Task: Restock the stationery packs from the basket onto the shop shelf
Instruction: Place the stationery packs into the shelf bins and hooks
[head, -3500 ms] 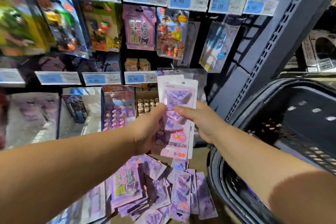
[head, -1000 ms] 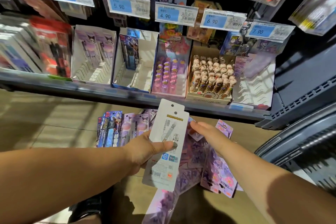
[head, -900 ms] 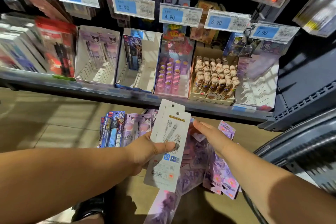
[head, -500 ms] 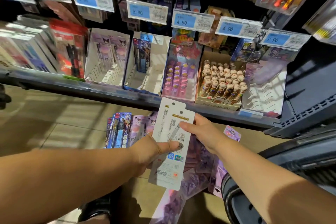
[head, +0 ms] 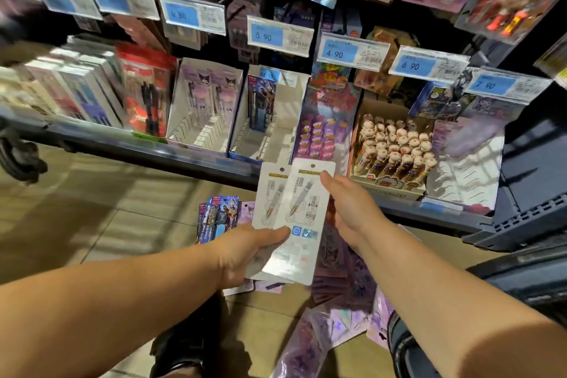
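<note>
**Two pen packs squared up below the shelf**

Two white pen packs (head: 291, 221) are held at the centre of the frame, printed backs turned to the camera. The lower end is pinched in the left hand (head: 245, 252), thumb closed across the front; the right hand (head: 349, 212) is laid along the right edge, fingers loosely extended, probably so the cards are aligned. The long axis runs near vertical, hang holes pointed up toward the slotted display box (head: 202, 120), upper centre-left. Purple packs (head: 337, 316) are scattered on the floor (head: 92, 224) below; the basket (head: 521, 279) is at lower right.
</note>
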